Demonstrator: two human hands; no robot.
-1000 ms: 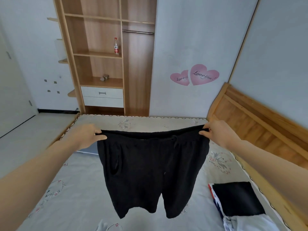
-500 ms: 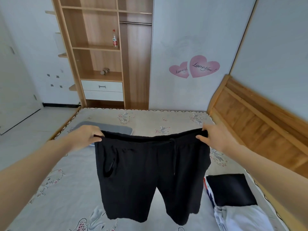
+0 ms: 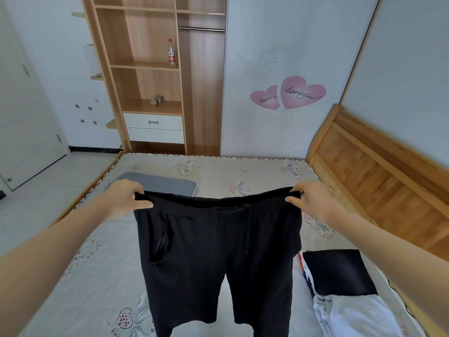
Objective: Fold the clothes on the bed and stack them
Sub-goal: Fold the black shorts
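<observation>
Above the bed (image 3: 102,276), black shorts (image 3: 216,259) hang spread by the waistband — left hand (image 3: 126,198) pinching one end, right hand (image 3: 313,200) the other, fingers curled on the cloth. Both legs dangle free. Near the right edge lies a folded stack (image 3: 340,273), dark piece over what seems white fabric — a grey mat (image 3: 160,183) behind.

Black shorts (image 3: 218,251) hanging spread by the waistband above the bed (image 3: 97,276), folded clothes (image 3: 340,288) stacked right
</observation>
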